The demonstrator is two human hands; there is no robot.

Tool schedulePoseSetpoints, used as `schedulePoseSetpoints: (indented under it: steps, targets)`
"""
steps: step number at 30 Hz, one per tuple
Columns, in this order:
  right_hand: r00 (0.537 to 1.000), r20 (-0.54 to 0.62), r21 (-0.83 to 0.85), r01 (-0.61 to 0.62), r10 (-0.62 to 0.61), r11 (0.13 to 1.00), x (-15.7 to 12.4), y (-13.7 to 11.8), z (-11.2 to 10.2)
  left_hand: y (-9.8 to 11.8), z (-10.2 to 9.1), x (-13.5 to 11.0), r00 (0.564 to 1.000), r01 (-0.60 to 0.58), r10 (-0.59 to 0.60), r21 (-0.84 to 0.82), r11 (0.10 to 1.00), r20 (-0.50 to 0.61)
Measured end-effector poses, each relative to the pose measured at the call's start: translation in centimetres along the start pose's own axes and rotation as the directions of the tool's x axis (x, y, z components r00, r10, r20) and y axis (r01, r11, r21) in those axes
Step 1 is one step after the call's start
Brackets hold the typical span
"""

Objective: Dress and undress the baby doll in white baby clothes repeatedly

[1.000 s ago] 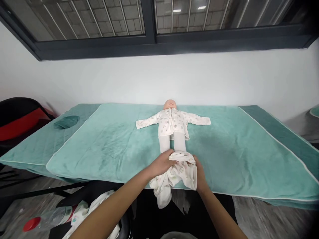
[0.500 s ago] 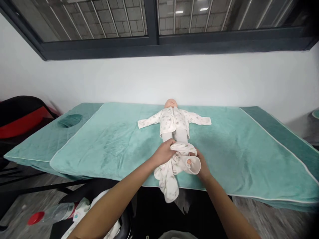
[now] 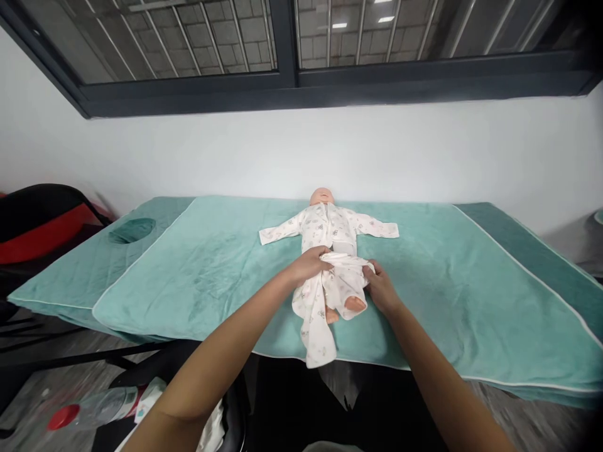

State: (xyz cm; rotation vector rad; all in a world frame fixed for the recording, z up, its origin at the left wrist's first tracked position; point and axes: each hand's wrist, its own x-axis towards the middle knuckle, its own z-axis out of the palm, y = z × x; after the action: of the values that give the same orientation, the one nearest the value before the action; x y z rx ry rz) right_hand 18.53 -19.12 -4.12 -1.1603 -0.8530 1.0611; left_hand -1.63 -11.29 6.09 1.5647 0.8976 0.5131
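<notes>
A baby doll (image 3: 322,196) lies on its back on the massage table, head toward the wall. It wears a white patterned jacket (image 3: 328,225) with both sleeves stretched out sideways. Matching white patterned pants (image 3: 346,276) are bunched around its legs below the jacket hem. My left hand (image 3: 311,265) grips the waistband on the left, and my right hand (image 3: 379,287) pinches it on the right. A bare foot (image 3: 355,304) pokes out of the right leg opening. The left pant leg (image 3: 316,339) hangs past the other foot (image 3: 331,315) toward the table edge.
The massage table (image 3: 198,263) has a green cover and a face hole (image 3: 132,230) at its left end. A white wall and dark window frame (image 3: 292,88) stand behind. A red-capped bottle (image 3: 101,407) lies at lower left, near a black and red chair (image 3: 44,232).
Both hands have moved up the doll's legs with the waistband, away from me. The right leg's foot has come out of the cuff, and the hanging pant leg has been drawn up slightly.
</notes>
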Motion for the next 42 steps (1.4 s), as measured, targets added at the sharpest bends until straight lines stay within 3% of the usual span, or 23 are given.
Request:
schedulePoseSetpoints:
  steps: [2,7,13,16,19,22,25,29,31,33,37,39,42]
  targets:
    - [1.0,-0.011,0.061,-0.024,0.025,0.998,0.1,0.2,0.2,1.0,-0.5,0.8,1.0,0.008,-0.008,-0.019,1.0,-0.008]
    - [0.999,0.008,0.185,-0.034,0.033,0.982,0.7,-1.1,0.4,2.3,-1.2,2.9,0.964,0.094,-0.035,-0.217,0.972,0.264]
    - [0.997,0.069,0.128,-0.051,0.042,0.99,4.3,-1.8,-1.4,1.2,-3.3,4.9,1.0,0.019,-0.026,-0.383,0.924,-0.012]
    - [0.989,0.137,0.06,-0.057,0.049,0.997,5.0,-1.2,-2.0,0.1,-4.0,5.0,1.0,0.016,-0.015,-0.405,0.914,0.005]
    - [0.975,0.221,-0.132,-0.002,0.031,0.991,5.2,-1.8,-2.4,-1.2,-3.8,5.2,1.0,0.023,-0.019,-0.453,0.891,0.013]
    - [0.89,0.447,-0.307,0.059,0.089,0.95,6.2,-4.5,-2.5,-2.5,-3.1,5.8,1.0,-0.015,0.008,-0.499,0.867,-0.017]
    - [0.796,0.596,-0.38,0.167,0.103,0.91,8.0,-7.8,-0.6,-3.2,-2.4,6.3,0.994,-0.098,0.062,-0.496,0.862,-0.089]
    - [0.797,0.6,-0.437,0.257,0.066,0.862,9.3,-9.0,4.5,-4.3,-1.9,6.4,0.958,-0.202,0.088,-0.422,0.884,-0.274]
    - [0.804,0.59,-0.409,0.216,0.076,0.887,9.0,-8.1,6.6,-5.3,-2.0,6.3,0.932,-0.227,0.063,-0.442,0.868,-0.357]
    - [0.808,0.575,-0.313,0.076,0.126,0.947,8.5,-6.9,7.4,-6.4,-2.3,6.1,0.935,-0.211,0.026,-0.495,0.843,-0.353]
    - [0.846,0.477,-0.012,-0.265,0.238,0.964,7.9,-4.9,6.9,-8.0,-2.8,5.9,0.98,-0.095,-0.028,-0.586,0.804,-0.197]
    - [0.874,0.418,0.095,-0.311,0.246,0.946,7.9,-4.4,6.7,-7.9,-3.2,5.8,0.989,-0.075,-0.015,-0.583,0.809,-0.148]
    - [0.89,0.387,0.175,-0.328,0.242,0.928,8.0,-4.2,6.8,-7.1,-3.7,5.2,0.996,-0.059,0.087,-0.495,0.867,0.035]
